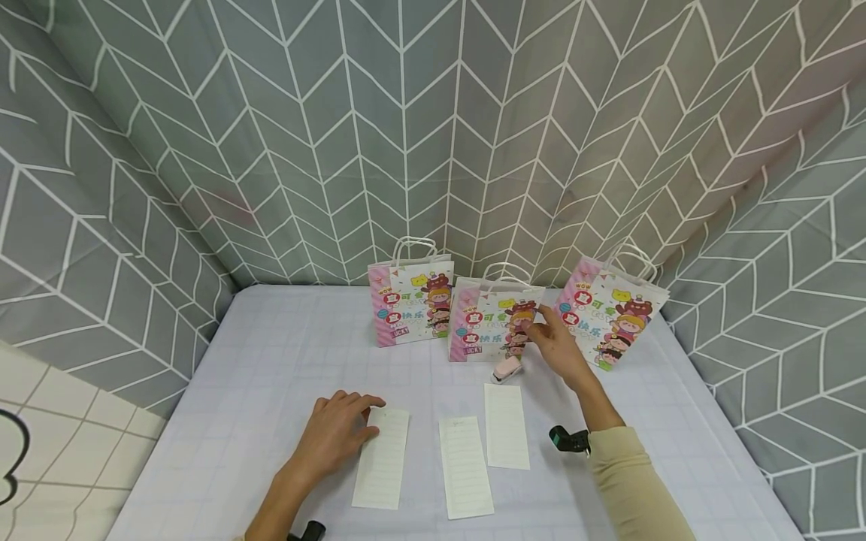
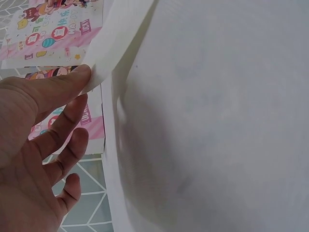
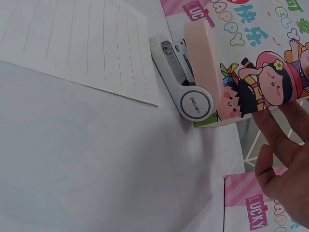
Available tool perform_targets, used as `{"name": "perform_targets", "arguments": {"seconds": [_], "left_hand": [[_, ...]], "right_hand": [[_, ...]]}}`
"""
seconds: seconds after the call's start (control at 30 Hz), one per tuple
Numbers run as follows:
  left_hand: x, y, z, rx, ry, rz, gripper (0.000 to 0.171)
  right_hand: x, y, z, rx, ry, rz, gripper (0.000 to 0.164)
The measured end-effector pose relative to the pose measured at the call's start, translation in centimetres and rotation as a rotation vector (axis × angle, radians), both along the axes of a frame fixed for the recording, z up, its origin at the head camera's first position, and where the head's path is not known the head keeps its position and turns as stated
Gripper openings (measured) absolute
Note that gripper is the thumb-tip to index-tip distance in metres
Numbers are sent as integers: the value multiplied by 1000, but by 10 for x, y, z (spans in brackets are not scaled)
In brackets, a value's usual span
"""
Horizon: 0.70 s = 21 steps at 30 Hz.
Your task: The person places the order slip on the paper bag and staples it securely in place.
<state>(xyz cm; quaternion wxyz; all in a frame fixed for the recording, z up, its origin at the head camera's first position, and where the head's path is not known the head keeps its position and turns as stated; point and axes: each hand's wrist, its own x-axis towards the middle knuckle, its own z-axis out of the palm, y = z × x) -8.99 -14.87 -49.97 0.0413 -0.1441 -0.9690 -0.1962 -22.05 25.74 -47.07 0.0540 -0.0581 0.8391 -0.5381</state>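
Note:
My left hand [image 1: 338, 432] is at the upper left of the leftmost lined paper slip [image 1: 382, 458]. In the left wrist view, thumb and index finger pinch the edge of that paper [image 2: 113, 43], which bends up off the table. My right hand [image 1: 558, 346] grips the right edge of the middle paper gift bag [image 1: 494, 323], some fingers passing behind it in the right wrist view. In front of this bag lies a pink and white stapler [image 3: 205, 67]. Two more lined slips, one central [image 1: 467, 466] and one nearer the stapler [image 1: 507, 428], lie flat.
Matching gift bags with white handles stand to the left [image 1: 413, 300] and, turned at an angle, to the right [image 1: 609, 312]. A pale cloth covers the table [image 1: 271, 361]. Behind and beside it hangs a grey patterned curtain [image 1: 433, 150].

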Motion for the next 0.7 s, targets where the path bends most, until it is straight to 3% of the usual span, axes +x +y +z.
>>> {"name": "perform_targets", "arguments": {"seconds": [0.27,0.37,0.43,0.7], "left_hand": [[-1,-1,-1,18,3,6,37],[-1,-2,-2,17,4,11,36],[-1,-2,-2,15,6,13,36],[-1,-1,-1,10,14,21,36]], "right_hand": [[10,-4,10,-19,5,25,67],[13,-4,10,-3,-2,17,70],[10,0,0,13,7,12,74],[17,3,1,27,-3,4,77]]}}
